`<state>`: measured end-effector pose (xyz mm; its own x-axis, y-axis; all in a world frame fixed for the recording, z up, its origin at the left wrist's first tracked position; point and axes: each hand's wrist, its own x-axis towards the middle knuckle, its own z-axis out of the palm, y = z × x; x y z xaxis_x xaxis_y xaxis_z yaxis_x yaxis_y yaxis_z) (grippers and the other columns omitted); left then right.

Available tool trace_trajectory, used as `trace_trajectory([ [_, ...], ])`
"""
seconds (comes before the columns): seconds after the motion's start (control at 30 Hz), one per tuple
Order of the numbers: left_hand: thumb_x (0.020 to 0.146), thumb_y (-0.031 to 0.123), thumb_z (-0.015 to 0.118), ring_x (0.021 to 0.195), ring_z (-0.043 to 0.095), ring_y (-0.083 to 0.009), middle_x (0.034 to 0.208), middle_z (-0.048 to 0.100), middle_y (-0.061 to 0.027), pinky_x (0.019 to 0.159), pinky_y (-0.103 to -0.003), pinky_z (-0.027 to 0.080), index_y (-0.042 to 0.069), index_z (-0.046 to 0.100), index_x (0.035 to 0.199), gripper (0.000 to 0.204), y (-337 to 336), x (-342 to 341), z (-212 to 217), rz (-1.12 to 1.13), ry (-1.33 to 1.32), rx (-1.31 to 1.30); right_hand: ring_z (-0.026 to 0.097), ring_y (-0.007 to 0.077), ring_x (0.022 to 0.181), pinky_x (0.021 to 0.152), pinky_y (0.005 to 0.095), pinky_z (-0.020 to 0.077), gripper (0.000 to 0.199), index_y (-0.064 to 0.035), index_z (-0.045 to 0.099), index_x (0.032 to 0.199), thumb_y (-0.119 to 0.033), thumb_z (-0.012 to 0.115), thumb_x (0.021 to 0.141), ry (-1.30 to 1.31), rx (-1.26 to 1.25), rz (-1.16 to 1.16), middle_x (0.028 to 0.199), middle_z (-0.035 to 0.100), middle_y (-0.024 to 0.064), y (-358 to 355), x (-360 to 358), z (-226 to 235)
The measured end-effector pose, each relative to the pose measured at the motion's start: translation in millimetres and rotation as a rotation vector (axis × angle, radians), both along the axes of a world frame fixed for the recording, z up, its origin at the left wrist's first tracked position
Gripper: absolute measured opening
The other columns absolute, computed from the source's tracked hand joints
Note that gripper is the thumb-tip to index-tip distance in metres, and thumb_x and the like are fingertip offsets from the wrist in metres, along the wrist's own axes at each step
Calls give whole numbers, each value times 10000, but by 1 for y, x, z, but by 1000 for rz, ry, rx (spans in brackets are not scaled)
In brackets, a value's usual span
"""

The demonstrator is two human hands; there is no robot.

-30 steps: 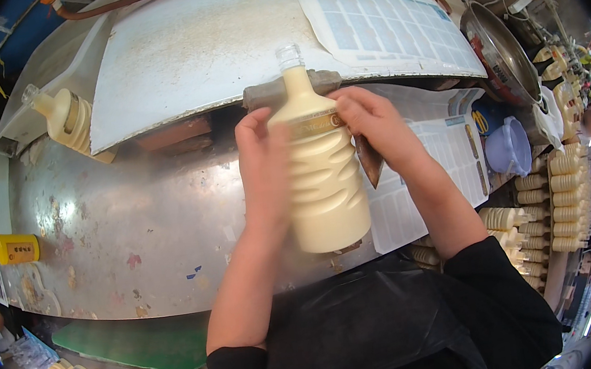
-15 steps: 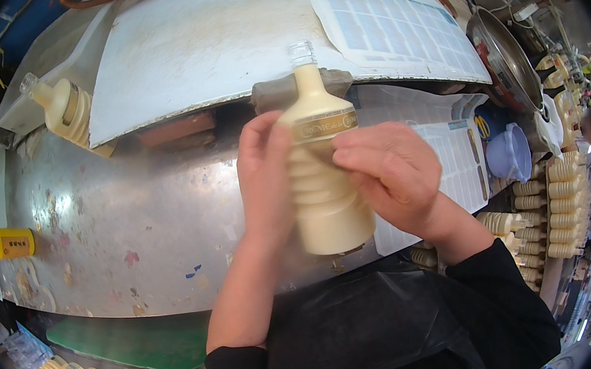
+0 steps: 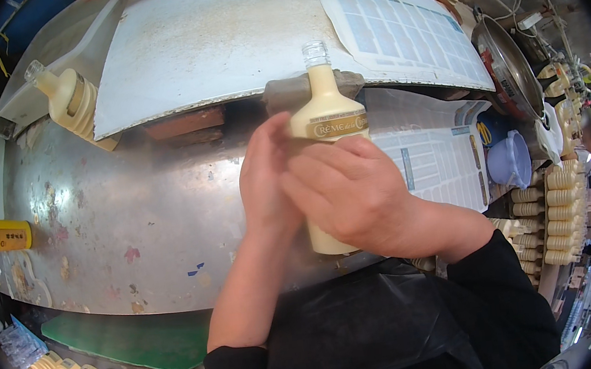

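A cream-coloured bottle (image 3: 323, 106) with a ribbed body and a clear threaded glass neck lies in front of me, neck pointing away. Around its upper body runs a gold label band (image 3: 336, 127). Its neck end rests by a grey lump (image 3: 287, 97). My left hand (image 3: 265, 177) grips the bottle's left side, its fingertips blurred. Across the bottle's middle lies my right hand (image 3: 355, 188), just below the band, its fingers stretched leftward toward my left palm. It hides most of the ribs; whether anything is under those fingers cannot be seen.
Beyond the metal table (image 3: 131, 227) is a white board (image 3: 219, 39) with a label sheet (image 3: 402, 31). Another cream bottle (image 3: 70, 101) leans at far left. A yellow container (image 3: 8, 234) stands left, a lilac bucket (image 3: 509, 160) right. Stacked cream bottles (image 3: 563, 214) line the right side.
My right hand has swept left across the bottle, from the label's right edge to its middle, now covering the ribs. My left hand stays at the bottle's left side.
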<state>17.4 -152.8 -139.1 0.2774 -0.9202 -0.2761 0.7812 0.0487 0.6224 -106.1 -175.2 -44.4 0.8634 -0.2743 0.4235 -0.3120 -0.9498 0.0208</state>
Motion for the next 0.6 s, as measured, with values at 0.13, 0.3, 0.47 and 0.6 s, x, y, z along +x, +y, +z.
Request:
trace_trajectory([
  [0.13, 1105, 370, 428, 1148, 561, -191, 1250, 587, -66, 1015, -355, 451, 42, 576, 1314, 416, 4, 2, -3, -49, 175, -16, 680, 229, 866, 708, 351, 503, 319, -40, 713, 1043, -84, 673, 730, -59, 54, 12, 978, 694, 85, -6, 7, 7],
  [0.3, 1131, 386, 313, 1215, 570, -223, 1307, 604, -96, 1055, -382, 463, 14, 524, 1360, 485, 8, -1, 10, -1, 37, 61, 696, 250, 734, 641, 333, 528, 315, -77, 732, 1089, -29, 712, 778, -139, 24, -188, 889, 737, 75, -42, 2, 21],
  [0.47, 1108, 384, 431, 1175, 547, -159, 1267, 593, -73, 1011, -312, 457, 18, 483, 1390, 465, 8, -8, 22, -47, -271, 28, 694, 186, 708, 673, 302, 555, 208, -46, 731, 1080, -43, 732, 872, -409, 342, -258, 839, 735, 89, -52, -21, 15],
  [0.6, 1048, 331, 555, 1122, 565, -177, 1233, 589, -105, 974, -333, 476, 28, 508, 1333, 419, -7, -8, 16, -80, -670, 32, 650, 100, 864, 814, 265, 530, 96, -7, 711, 1017, -54, 659, 951, -629, 875, -423, 916, 716, 40, -59, -52, -2],
])
